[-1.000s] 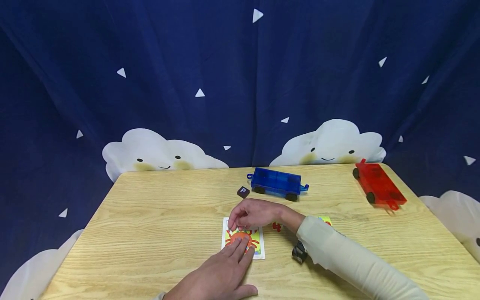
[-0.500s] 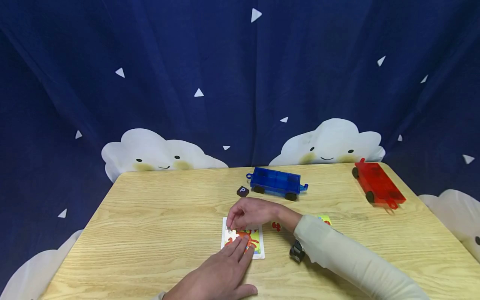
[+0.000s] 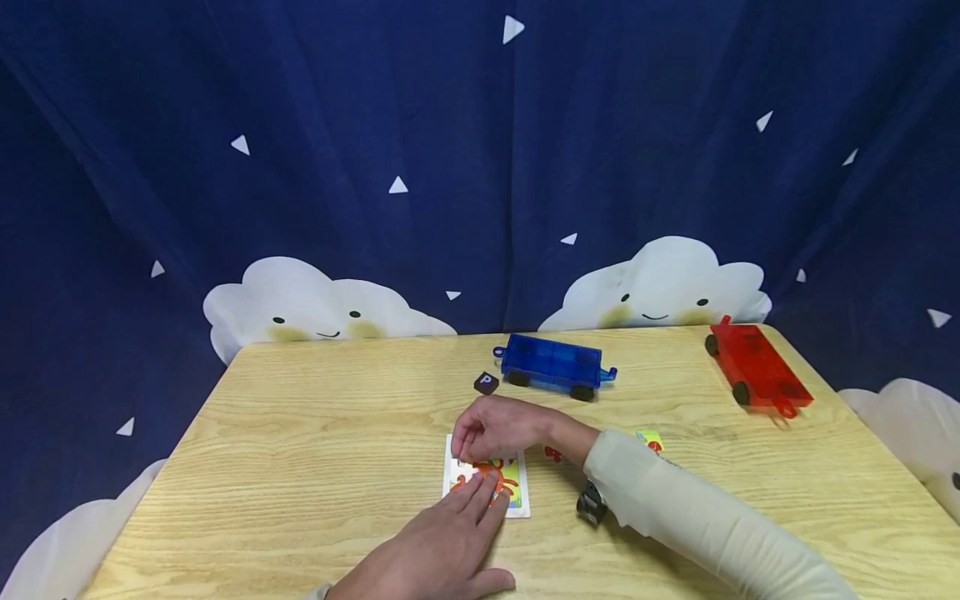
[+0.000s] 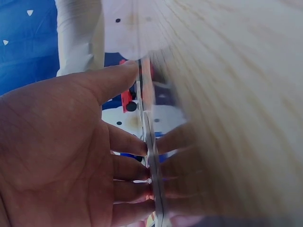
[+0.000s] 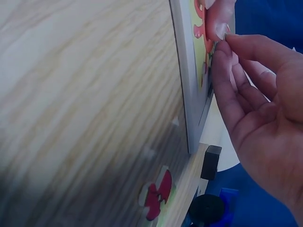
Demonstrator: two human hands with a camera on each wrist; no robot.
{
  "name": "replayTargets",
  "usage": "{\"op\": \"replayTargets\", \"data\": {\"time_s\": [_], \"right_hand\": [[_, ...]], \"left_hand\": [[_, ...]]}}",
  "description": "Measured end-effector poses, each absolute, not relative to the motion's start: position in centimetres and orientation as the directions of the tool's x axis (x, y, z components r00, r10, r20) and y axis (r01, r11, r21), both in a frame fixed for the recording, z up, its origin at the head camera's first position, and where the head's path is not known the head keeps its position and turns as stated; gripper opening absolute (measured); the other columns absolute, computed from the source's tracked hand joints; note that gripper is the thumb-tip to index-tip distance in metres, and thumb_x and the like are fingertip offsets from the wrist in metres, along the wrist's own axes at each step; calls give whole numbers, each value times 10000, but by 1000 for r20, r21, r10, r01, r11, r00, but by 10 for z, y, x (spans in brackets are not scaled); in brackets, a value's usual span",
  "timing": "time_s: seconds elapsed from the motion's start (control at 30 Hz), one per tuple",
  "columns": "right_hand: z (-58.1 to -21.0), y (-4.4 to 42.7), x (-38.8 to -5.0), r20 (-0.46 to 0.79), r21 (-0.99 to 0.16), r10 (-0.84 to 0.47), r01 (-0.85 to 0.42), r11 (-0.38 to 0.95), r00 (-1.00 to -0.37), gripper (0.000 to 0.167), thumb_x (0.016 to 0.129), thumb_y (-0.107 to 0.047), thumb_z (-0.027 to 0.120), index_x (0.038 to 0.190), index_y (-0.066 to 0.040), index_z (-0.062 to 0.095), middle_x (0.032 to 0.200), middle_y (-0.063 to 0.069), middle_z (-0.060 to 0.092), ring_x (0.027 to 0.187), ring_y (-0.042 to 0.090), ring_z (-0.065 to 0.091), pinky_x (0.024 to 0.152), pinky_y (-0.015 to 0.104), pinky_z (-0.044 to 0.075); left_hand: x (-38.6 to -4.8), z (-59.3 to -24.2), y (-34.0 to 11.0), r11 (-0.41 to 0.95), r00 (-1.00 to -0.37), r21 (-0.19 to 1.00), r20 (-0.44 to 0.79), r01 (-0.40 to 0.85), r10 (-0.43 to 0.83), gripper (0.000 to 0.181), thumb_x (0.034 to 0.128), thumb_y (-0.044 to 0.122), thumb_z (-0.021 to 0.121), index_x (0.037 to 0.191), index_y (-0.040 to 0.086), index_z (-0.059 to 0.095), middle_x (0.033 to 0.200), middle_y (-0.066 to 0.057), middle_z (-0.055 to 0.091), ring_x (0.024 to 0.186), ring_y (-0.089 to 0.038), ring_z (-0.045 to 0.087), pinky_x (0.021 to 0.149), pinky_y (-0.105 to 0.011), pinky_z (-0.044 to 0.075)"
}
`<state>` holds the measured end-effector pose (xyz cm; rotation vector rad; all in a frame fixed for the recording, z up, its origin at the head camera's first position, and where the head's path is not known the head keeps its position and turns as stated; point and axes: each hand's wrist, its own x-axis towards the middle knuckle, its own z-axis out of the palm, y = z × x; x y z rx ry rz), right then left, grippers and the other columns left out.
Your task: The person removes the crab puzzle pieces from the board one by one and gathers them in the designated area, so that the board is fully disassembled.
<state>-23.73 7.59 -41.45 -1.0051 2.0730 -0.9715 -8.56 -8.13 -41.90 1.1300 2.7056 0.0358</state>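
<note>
A small crab jigsaw puzzle point(image 3: 515, 492) in a white frame lies on the table before me. My left hand point(image 3: 435, 546) rests on its lower part with nearly straight fingers, thumb spread toward the right. Over the upper left corner, my right hand point(image 3: 504, 423) pinches a puzzle piece between thumb and index finger; the piece is almost wholly hidden. A white gap shows in the puzzle just below those fingertips. The right wrist view shows the right hand point(image 5: 265, 90) close to the left fingertips. One loose red puzzle piece point(image 5: 156, 196) lies beside the frame.
Behind the puzzle are a dark tile marked P point(image 3: 486, 383) and a blue toy wagon point(image 3: 551, 362). A red toy wagon point(image 3: 759, 367) stands at the far right. Another yellow puzzle piece point(image 3: 649, 439) lies beyond the right sleeve point(image 3: 697, 500). A dark curtain hangs behind the table.
A white gap has appeared in the puzzle's upper left, where coloured picture showed before. My right hand has shifted slightly left and away from the left fingers. The left hand stays put.
</note>
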Motion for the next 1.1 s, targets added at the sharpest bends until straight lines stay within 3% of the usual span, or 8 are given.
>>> {"op": "replayTargets", "data": {"time_s": [0.37,1.1], "right_hand": [[-415,75,-233,-201,-786,-816,-407,464,-542,130,946,-59,687,956,-163,765,825,-21,715,687,107,609,635,231,498],[-416,72,-234,-190,-825,-841,-383,416,-506,173,929,27,644,919,-99,761,802,32,716,639,122,587,611,227,483]], "left_hand": [[-85,-420,-80,704,-689,61,-165,707,706,868,996,690,463,1551,24,429,1620,-182,340,1510,-291,281,1173,-368,316],[-86,-418,-82,696,-677,88,-174,713,715,865,1006,671,465,1560,10,407,1622,-183,332,1511,-271,277,1175,-354,308]]}}
